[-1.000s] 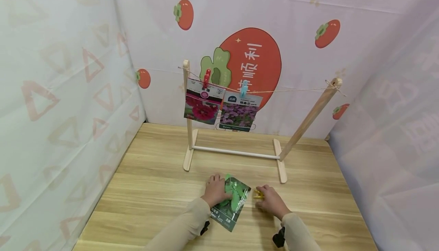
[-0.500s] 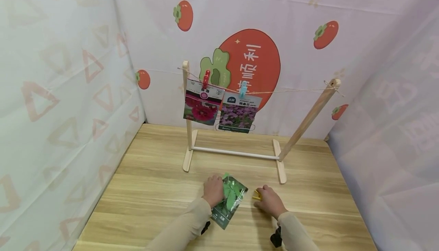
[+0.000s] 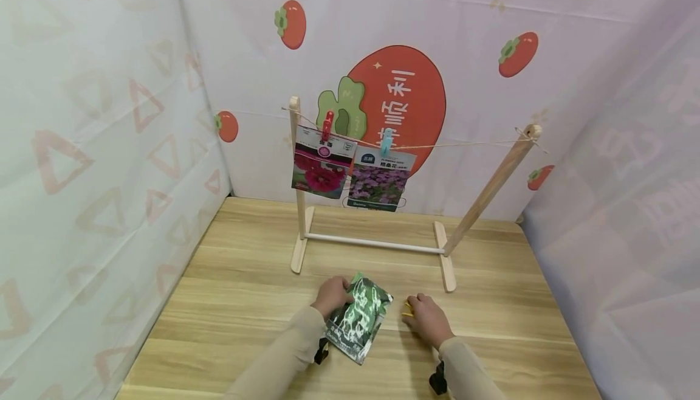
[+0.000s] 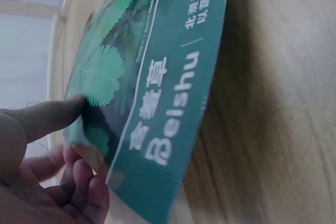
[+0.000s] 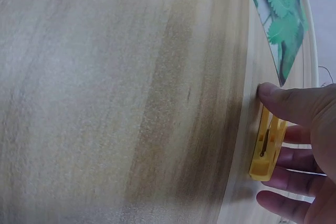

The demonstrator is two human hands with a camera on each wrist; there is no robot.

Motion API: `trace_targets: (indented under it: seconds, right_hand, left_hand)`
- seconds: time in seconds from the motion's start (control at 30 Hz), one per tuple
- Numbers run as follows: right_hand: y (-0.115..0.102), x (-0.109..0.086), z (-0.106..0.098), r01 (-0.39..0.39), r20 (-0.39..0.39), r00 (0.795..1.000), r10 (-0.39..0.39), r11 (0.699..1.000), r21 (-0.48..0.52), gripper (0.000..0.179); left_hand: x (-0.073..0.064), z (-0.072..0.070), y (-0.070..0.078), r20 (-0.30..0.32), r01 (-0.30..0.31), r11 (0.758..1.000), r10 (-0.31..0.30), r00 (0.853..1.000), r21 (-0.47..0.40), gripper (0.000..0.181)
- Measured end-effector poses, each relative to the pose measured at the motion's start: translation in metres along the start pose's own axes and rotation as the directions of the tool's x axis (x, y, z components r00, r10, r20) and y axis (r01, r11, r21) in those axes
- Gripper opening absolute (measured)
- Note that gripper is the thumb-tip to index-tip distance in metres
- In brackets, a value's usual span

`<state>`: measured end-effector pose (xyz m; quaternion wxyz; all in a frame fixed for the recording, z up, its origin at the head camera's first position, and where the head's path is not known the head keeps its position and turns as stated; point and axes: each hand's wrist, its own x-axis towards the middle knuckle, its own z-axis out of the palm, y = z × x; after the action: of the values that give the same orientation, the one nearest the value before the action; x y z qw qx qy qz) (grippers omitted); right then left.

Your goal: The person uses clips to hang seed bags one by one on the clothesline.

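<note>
My left hand (image 3: 330, 296) pinches the left edge of a green seed packet (image 3: 361, 318), thumb on its printed face and fingers beneath. In the left wrist view the packet (image 4: 152, 93) shows fern-like leaves and white lettering, and its near edge is lifted off the table. To its right, my right hand (image 3: 430, 322) holds a yellow clothespin (image 5: 266, 150) between thumb and fingers, low over the tabletop. Clipped to a string behind are a red-flower packet (image 3: 319, 172) under a red clothespin (image 3: 327, 126) and a purple-flower packet (image 3: 378, 186) under a light blue clothespin (image 3: 386, 142).
A wooden stand carries the string (image 3: 459, 144) between its left post (image 3: 301, 205) and leaning right post (image 3: 492, 190). A white rod (image 3: 374, 242) joins its feet on the wooden table (image 3: 235, 303). Printed cloth (image 3: 246, 53) encloses the back and sides.
My left hand has shifted left and its grip now lies at the packet's left edge. The packet has tilted and catches more glare. My right hand has moved only slightly left with the yellow clothespin.
</note>
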<state>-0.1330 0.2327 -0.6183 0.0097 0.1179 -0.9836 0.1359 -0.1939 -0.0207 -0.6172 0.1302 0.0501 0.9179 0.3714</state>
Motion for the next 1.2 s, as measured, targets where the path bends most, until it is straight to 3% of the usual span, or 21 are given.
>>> trace_targets:
  seconds: [0.13,0.2,0.27,0.3,0.5,0.57,0.8,1.2]
  right_hand:
    - [0.0,0.001,0.001,-0.005,-0.001,1.0,0.005,1.0,0.006,0.031]
    - [-0.001,0.001,0.002,-0.008,-0.003,1.0,0.008,1.0,0.008,0.029]
    - [-0.001,0.001,0.003,-0.011,-0.007,1.0,0.011,1.0,0.011,0.027]
    - [-0.001,0.001,0.003,-0.012,-0.009,1.0,0.013,1.0,0.013,0.026]
    - [-0.003,-0.001,-0.001,-0.031,-0.01,0.999,0.032,0.999,0.02,0.026]
    - [-0.004,0.0,-0.004,-0.054,-0.011,0.998,0.054,0.998,0.041,0.027]
    - [0.0,0.002,-0.018,-0.099,-0.013,0.995,0.101,0.988,0.115,0.024]
    - [0.007,0.009,-0.039,-0.111,-0.08,0.988,0.13,0.972,0.209,0.027]
  left_hand:
    - [0.002,-0.008,0.001,0.007,0.044,0.997,-0.044,0.999,-0.069,0.015]
    - [0.003,-0.011,-0.001,0.01,0.067,0.987,-0.066,0.998,-0.149,0.015]
    - [0.006,-0.013,-0.005,0.023,0.081,0.968,-0.078,0.997,-0.237,0.018]
    - [0.007,-0.013,-0.009,0.017,0.051,0.96,-0.048,0.999,-0.276,0.018]
    - [0.011,-0.017,-0.014,0.078,0.105,0.887,-0.078,0.994,-0.451,0.02]
    - [0.009,-0.023,-0.008,0.095,0.139,0.871,-0.107,0.99,-0.471,0.024]
    - [0.004,-0.04,0.008,0.05,0.094,0.877,-0.079,0.996,-0.471,0.028]
    - [0.013,-0.055,0.021,0.001,0.078,0.826,-0.093,0.996,-0.558,0.031]
